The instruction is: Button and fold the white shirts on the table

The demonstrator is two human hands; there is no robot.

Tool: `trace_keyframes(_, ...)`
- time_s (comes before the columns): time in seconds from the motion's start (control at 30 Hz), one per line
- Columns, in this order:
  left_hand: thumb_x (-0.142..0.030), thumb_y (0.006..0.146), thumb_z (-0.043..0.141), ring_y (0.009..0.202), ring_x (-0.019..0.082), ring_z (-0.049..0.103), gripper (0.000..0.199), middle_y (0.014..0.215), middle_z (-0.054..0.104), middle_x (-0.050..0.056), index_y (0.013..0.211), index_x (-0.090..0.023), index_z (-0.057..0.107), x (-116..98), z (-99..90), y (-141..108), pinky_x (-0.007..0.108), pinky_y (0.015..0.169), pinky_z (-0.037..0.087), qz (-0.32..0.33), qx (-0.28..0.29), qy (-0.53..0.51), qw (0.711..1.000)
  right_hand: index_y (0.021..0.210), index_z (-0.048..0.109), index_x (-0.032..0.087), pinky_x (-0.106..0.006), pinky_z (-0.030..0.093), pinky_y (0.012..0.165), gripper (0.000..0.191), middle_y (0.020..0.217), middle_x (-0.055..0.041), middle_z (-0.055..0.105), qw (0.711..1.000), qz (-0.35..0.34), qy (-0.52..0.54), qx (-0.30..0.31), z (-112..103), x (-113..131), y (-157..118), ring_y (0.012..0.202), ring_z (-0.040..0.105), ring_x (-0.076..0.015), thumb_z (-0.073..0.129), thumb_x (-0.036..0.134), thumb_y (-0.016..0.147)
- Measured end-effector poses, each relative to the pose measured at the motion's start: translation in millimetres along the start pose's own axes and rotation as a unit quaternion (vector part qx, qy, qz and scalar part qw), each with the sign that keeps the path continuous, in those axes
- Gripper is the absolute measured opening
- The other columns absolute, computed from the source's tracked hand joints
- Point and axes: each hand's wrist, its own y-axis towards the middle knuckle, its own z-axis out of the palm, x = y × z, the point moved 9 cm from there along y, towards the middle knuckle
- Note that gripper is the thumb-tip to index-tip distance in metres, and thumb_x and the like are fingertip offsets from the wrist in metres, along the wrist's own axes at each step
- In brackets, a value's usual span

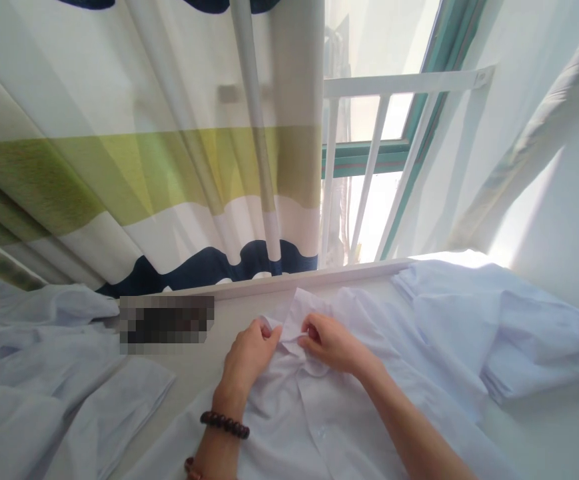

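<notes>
Head view: rumpled white clothing (14, 407) lies at lower left, below a striped curtain (144, 167) at upper left. Just below centre, the left hand (250, 353), beaded bracelet (224, 425) at its wrist, pinches the collar area of a white shirt (339, 427) spread across the lower middle; the right hand (332, 343) pinches its fabric alongside. Folded white cloth (514, 327) lies at right.

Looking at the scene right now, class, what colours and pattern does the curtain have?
The curtain has white, yellow-green and dark blue bands, some wavy-edged, seen in the head view.
</notes>
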Motion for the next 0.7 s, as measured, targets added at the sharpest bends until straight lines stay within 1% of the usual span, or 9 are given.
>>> trace_keyframes(0.1,-0.030,0.079,0.052,0.062,0.018,0.057,0.024,0.059,0.060,0.001,0.057,-0.020,0.048,-10,-5.7,-7,0.026,0.060,0.040,0.027,0.019,-0.017,0.999,0.073,0.052,0.020,-0.031,0.044,0.067,0.012,0.066,0.0002,0.056,1.000,0.005,0.015,-0.013,-8,-2,3,0.066,0.053,-0.0163,0.049,0.023,0.084)
trace_keyframes(0.17,-0.029,0.082,0.046,0.058,0.016,0.055,0.025,0.056,0.057,-0.001,0.059,-0.021,0.044,-20,-19.9,-15,0.024,0.058,0.040,0.043,0.012,-0.062,0.997,0.080,0.052,0.020,-0.031,0.048,0.070,0.015,0.073,-0.0015,0.060,0.993,0.027,0.114,-0.033,-23,-4,3,0.072,0.058,-0.0167,0.044,0.029,0.088)
trace_keyframes(0.23,-0.033,0.083,0.042,0.058,0.014,0.056,0.025,0.059,0.057,-0.002,0.061,-0.021,0.041,-31,-40.7,-24,0.022,0.057,0.043,0.064,-0.020,-0.174,0.982,0.087,0.054,0.019,-0.034,0.051,0.077,0.018,0.086,-0.0053,0.065,0.950,0.058,0.300,-0.063,-41,-7,3,0.084,0.063,-0.0188,0.045,0.034,0.088)
trace_keyframes(0.3,-0.034,0.080,0.046,0.066,0.015,0.058,0.023,0.067,0.058,-0.002,0.062,-0.021,0.042,-39,-59.0,-32,0.022,0.061,0.047,0.089,-0.056,-0.302,0.948,0.090,0.057,0.017,-0.038,0.052,0.085,0.019,0.099,-0.0101,0.067,0.875,0.083,0.468,-0.090,-54,-9,1,0.096,0.064,-0.0226,0.050,0.033,0.084)
trace_keyframes(0.4,-0.032,0.074,0.051,0.066,0.015,0.056,0.022,0.067,0.056,-0.001,0.060,-0.020,0.039,-44,-61.5,-34,0.023,0.060,0.048,0.091,-0.043,-0.452,0.886,0.089,0.059,0.015,-0.042,0.052,0.088,0.019,0.100,-0.0133,0.068,0.821,0.107,0.553,-0.090,-61,-9,0,0.099,0.064,-0.0254,0.048,0.027,0.079)
trace_keyframes(0.47,-0.029,0.070,0.056,0.065,0.014,0.055,0.025,0.065,0.053,-0.002,0.060,-0.020,0.034,-42,-56.8,-31,0.023,0.060,0.049,0.081,-0.025,-0.538,0.839,0.085,0.058,0.017,-0.040,0.053,0.085,0.016,0.093,-0.0112,0.068,0.810,0.124,0.569,-0.068,-57,-9,-1,0.092,0.065,-0.0242,0.047,0.024,0.076)
trace_keyframes(0.57,-0.023,0.063,0.062,0.059,0.010,0.055,0.023,0.063,0.050,-0.007,0.072,-0.021,0.041,-31,-54.5,-26,0.022,0.061,0.050,0.054,-0.025,-0.620,0.782,0.080,0.060,0.017,-0.029,0.054,0.072,0.012,0.080,-0.0035,0.065,0.806,0.137,0.574,-0.046,-52,-12,-5,0.074,0.061,-0.0164,0.054,0.018,0.070)
trace_keyframes(0.63,-0.022,0.063,0.059,0.050,0.009,0.053,0.031,0.063,0.051,-0.008,0.091,-0.023,0.045,-27,-46.2,-25,0.022,0.054,0.047,0.025,0.023,-0.617,0.787,0.084,0.063,0.017,-0.021,0.049,0.060,0.015,0.072,0.0018,0.060,0.822,0.137,0.553,-0.010,-49,-10,-9,0.062,0.055,-0.0108,0.061,0.018,0.069)
trace_keyframes(0.7,-0.030,0.070,0.051,0.043,0.012,0.053,0.036,0.060,0.055,-0.007,0.105,-0.023,0.044,-26,-29.2,-27,0.023,0.045,0.043,-0.011,0.111,-0.554,0.825,0.092,0.064,0.018,-0.019,0.045,0.058,0.020,0.070,0.0038,0.058,0.850,0.132,0.507,0.055,-45,-5,-15,0.060,0.051,-0.0089,0.064,0.021,0.072)
